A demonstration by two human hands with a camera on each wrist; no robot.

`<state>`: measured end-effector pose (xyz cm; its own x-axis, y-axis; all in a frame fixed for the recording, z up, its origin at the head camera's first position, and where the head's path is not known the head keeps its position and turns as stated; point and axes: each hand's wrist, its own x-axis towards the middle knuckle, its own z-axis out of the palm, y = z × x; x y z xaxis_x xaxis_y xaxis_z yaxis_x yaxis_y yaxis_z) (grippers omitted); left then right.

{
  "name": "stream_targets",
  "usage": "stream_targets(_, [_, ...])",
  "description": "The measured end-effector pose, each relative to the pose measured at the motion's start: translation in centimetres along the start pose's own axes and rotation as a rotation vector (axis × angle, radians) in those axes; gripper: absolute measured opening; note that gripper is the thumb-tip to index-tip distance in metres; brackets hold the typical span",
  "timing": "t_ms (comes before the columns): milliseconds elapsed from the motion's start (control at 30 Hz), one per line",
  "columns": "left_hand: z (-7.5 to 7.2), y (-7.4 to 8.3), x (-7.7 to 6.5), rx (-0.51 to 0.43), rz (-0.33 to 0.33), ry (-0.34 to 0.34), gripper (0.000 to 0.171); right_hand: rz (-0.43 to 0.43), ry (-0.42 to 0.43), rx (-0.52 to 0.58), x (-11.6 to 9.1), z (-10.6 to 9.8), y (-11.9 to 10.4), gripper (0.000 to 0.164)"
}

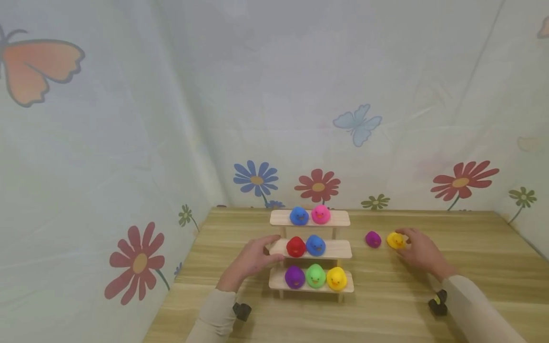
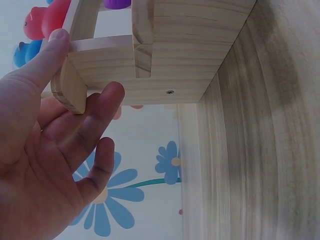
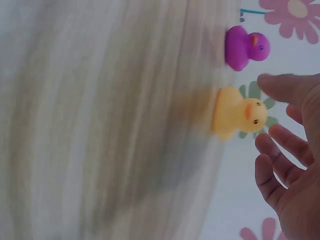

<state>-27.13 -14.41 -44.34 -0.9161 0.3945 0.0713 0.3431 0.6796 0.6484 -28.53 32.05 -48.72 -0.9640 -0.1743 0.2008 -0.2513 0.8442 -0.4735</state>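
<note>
A three-tier wooden shelf (image 1: 339,248) stands on the table. My left hand (image 1: 256,256) grips the left end of its middle board, with the thumb (image 2: 46,56) at one side and fingers behind the board end (image 2: 70,89). On that board sit a red duck (image 1: 296,247) and a blue duck (image 1: 316,245). At the right, my right hand (image 1: 422,250) is beside a yellow rubber duck (image 1: 395,240) on the table. In the right wrist view its fingers are spread around the yellow duck (image 3: 241,114) without gripping it. A small purple duck (image 1: 373,239) sits just left of it.
The top board carries a blue duck (image 1: 299,216) and a pink duck (image 1: 320,215). Purple (image 1: 295,277), green (image 1: 316,276) and yellow ducks (image 1: 336,278) sit along the bottom board. A flower-printed curtain (image 1: 274,114) hangs behind the wooden table (image 1: 386,305).
</note>
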Motion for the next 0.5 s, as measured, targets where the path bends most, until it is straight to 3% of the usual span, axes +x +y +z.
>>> stream_targets(233, [0.1,-0.1,-0.1,-0.006,0.014,-0.001,0.066,-0.046,0.018,-0.020,-0.9,-0.9,-1.6,0.047])
stream_targets(500, [0.2,-0.3,0.0,-0.013,0.006,0.004,0.067,-0.168,0.077,-0.050,-1.7,-1.3,-4.0,0.040])
